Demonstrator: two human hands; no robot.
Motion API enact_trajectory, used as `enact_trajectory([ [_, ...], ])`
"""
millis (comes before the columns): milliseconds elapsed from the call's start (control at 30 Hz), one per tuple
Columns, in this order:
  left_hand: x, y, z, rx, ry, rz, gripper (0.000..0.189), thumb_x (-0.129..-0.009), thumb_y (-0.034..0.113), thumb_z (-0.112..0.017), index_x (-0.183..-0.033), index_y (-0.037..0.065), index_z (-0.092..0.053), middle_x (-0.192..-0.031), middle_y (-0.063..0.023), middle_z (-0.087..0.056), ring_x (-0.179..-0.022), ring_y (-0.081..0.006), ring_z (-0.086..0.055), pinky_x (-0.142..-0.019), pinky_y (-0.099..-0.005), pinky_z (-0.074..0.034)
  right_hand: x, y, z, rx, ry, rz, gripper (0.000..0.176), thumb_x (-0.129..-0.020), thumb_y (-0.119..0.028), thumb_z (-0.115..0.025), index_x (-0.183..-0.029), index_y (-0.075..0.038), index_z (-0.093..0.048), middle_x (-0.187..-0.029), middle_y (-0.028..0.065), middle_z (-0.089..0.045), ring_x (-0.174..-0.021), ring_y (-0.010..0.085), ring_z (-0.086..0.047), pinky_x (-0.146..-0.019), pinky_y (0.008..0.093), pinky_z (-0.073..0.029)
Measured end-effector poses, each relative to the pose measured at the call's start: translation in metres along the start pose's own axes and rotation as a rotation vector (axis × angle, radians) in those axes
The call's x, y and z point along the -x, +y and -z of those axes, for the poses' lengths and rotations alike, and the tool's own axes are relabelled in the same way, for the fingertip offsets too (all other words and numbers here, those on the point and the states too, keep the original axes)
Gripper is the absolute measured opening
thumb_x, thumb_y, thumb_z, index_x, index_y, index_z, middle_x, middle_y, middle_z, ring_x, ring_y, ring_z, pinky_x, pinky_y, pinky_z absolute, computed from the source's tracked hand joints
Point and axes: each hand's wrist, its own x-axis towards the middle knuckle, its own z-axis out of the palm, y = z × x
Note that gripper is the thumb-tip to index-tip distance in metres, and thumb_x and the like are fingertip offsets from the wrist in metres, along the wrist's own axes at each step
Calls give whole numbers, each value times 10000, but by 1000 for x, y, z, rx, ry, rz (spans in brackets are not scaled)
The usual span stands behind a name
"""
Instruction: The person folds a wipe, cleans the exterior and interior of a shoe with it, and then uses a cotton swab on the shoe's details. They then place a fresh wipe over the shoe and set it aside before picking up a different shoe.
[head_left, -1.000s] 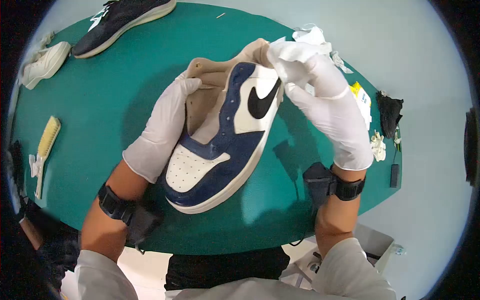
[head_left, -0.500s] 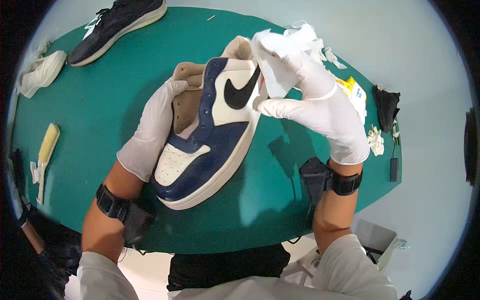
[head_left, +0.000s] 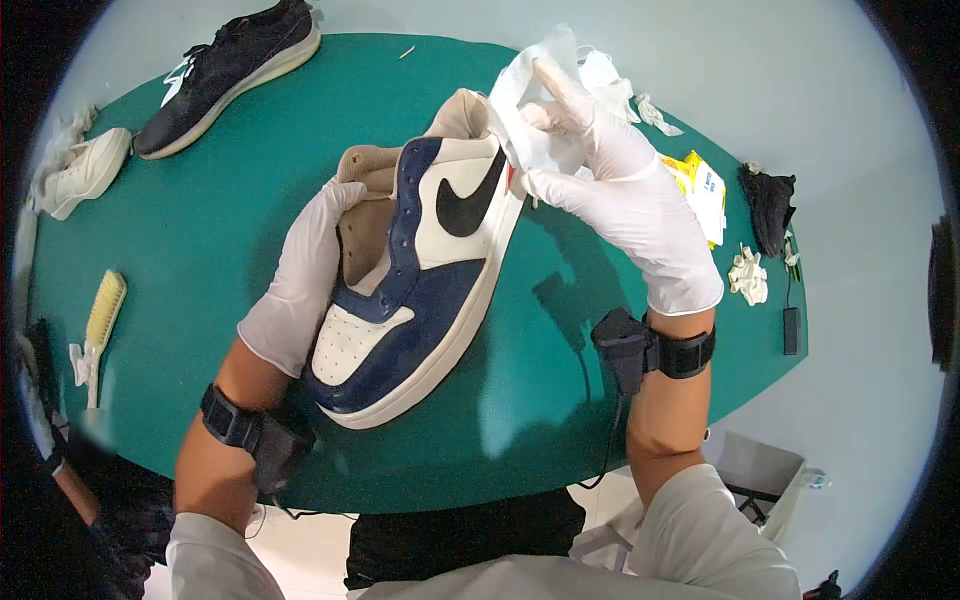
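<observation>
A navy and white sneaker (head_left: 425,265) without laces is held tilted above the green table, its toe pointing toward me. My gloved left hand (head_left: 305,260) grips its open collar side, the thumb over the edge and the other fingers hidden behind the shoe. In my gloved right hand (head_left: 610,185) is a white wipe (head_left: 545,105), pinched and draped at the heel. The wipe touches the heel's outer side, near a small red patch.
A black sneaker (head_left: 230,75) and a white shoe (head_left: 90,175) lie at the far left. A brush (head_left: 104,310) rests at left. On the right are a yellow-white packet (head_left: 702,190), crumpled white pieces (head_left: 748,275) and a black cloth-like item (head_left: 768,208). Another person's arm (head_left: 75,490) shows lower left.
The wipe and my right hand have shifted slightly left along the heel, and the right fingers have curled in more. My left hand keeps its hold on the sneaker.
</observation>
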Motion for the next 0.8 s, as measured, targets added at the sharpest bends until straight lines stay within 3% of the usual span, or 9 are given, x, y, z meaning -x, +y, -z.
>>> enact_trajectory([
  [167,3,2,-2,-20,14,18,309,-979,160,-504,-1252,34,-575,-1112,-81,-673,-947,-171,-679,-838,-268,-567,-2,3,-2,-111,33,45,952,-864,54,-682,-1621,-171,-152,-1305,82,-576,-1047,148,-606,-904,292,-505],
  [267,3,3,-10,-25,-25,-50,308,-957,252,-581,-1178,41,-617,-984,-72,-691,-816,-173,-689,-743,-293,-577,-4,3,-8,-169,104,113,1017,-875,54,-685,-1629,-187,-45,-1245,105,-617,-1038,159,-612,-868,285,-513],
  [333,2,2,-7,6,47,-7,304,-953,244,-584,-1177,42,-619,-986,-73,-693,-817,-174,-689,-747,-296,-579,-5,-3,-14,-215,169,137,1040,-886,51,-686,-1626,-190,5,-1189,113,-651,-1022,161,-620,-855,287,-519],
  [433,-1,-3,1,33,76,23,302,-950,234,-584,-1180,41,-621,-991,-74,-697,-821,-177,-691,-757,-302,-581,-3,-7,-5,-232,75,3,1031,-908,45,-667,-1619,-171,47,-1110,101,-684,-994,154,-631,-871,287,-521],
  [533,-3,-3,5,22,35,40,328,-956,197,-553,-1243,42,-584,-1077,-86,-674,-919,-182,-678,-818,-299,-572,-4,10,-2,-218,94,64,793,-929,-96,-699,-1587,-100,-255,-1047,62,-693,-941,112,-644,-854,270,-531],
  [633,-4,-3,6,17,-2,30,348,-963,186,-530,-1278,41,-563,-1125,-93,-660,-972,-184,-670,-855,-297,-566,-5,4,3,-144,54,-20,485,-940,-104,-686,-1397,-43,-533,-1021,36,-698,-938,94,-644,-855,263,-531],
  [733,-3,-3,6,-3,-18,17,355,-971,192,-515,-1288,39,-556,-1135,-97,-656,-982,-185,-668,-867,-298,-565,-3,-9,2,-114,56,-33,244,-941,-100,-676,-1167,-12,-658,-1010,17,-699,-939,80,-645,-863,249,-525],
  [800,-1,-2,5,-7,2,3,338,-970,210,-530,-1256,37,-575,-1103,-90,-668,-943,-183,-674,-843,-299,-567,-3,-5,2,-146,53,-6,231,-941,-101,-675,-1153,-12,-660,-1005,16,-701,-942,76,-645,-867,243,-519],
])
